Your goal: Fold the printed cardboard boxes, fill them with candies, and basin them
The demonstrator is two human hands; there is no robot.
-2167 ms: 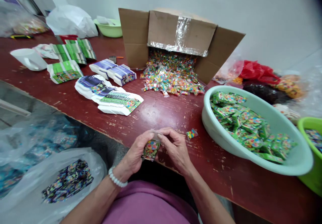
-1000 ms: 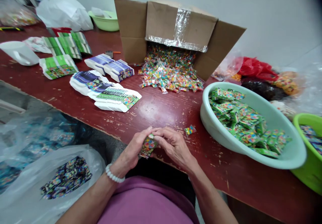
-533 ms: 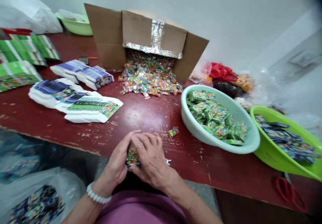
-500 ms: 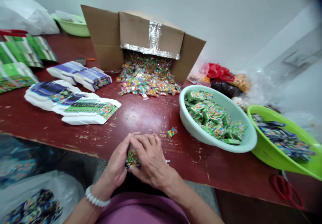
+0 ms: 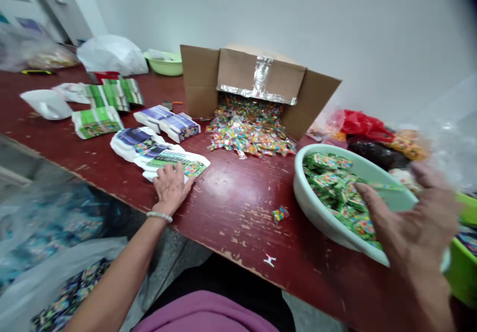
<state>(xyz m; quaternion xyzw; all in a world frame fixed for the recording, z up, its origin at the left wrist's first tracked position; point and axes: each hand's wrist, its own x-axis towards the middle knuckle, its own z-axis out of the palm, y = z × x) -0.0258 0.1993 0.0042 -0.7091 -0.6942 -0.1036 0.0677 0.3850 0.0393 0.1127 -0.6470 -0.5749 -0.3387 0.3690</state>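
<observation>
My left hand [image 5: 170, 185] rests on the top of a fanned row of flat, unfolded cartons [image 5: 139, 143], its fingers spread over a green printed one and the thumb by its right edge. Over the pale green basin [image 5: 311, 212], my right hand [image 5: 417, 217] is smeared by motion, thumb and fingers apart. A blurred green streak [image 5: 383, 186], perhaps a small candy box, shows between thumb and fingers. Small filled green boxes [image 5: 335, 178] lie heaped in the basin. A single wrapped candy [image 5: 280, 214] sits on the table left of it.
An open cardboard box [image 5: 238, 73] spills wrapped candies [image 5: 249, 133] onto the red table [image 5: 231, 198]. Bundled purple cartons [image 5: 181, 125] and green cartons [image 5: 97, 122] stand left. A lime basin [image 5: 464, 272] is far right. A white scrap [image 5: 269, 260] lies near the front edge.
My hands have parted: the left went to the flat cartons, the right over the pale green basin. The small box they held together is out of the left hand. The view has swung left.
</observation>
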